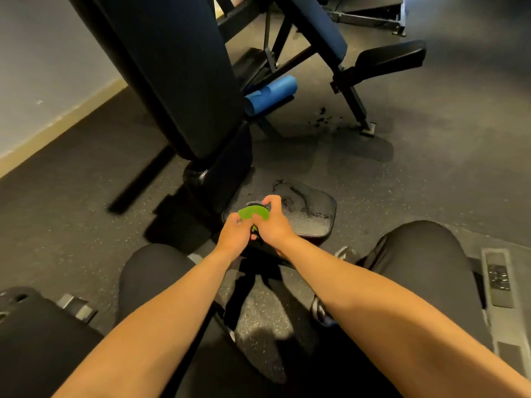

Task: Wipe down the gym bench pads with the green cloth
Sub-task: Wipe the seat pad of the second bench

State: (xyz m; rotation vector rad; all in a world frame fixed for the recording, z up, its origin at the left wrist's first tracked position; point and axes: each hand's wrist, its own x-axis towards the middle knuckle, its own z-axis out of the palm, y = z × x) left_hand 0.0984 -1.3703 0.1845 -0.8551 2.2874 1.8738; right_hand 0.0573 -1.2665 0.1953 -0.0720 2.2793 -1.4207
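Observation:
A small green cloth [250, 213] is bunched between both hands just above the near left corner of a black seat pad [310, 211]. My left hand [236, 233] grips its near end with curled fingers. My right hand [273, 221] curls over its far side, fingers pinching the cloth. The seat pad's surface shows wet streaks and droplets. Rising from the pad toward the upper left is the long dark back pad [178, 70] of the same bench.
A second bench with a blue back pad [321, 27] and a black seat pad [390, 57] stands behind. A rolled blue mat [271, 94] lies on the rubber floor between them. My knees flank the bench; a wall [43, 58] runs along the left.

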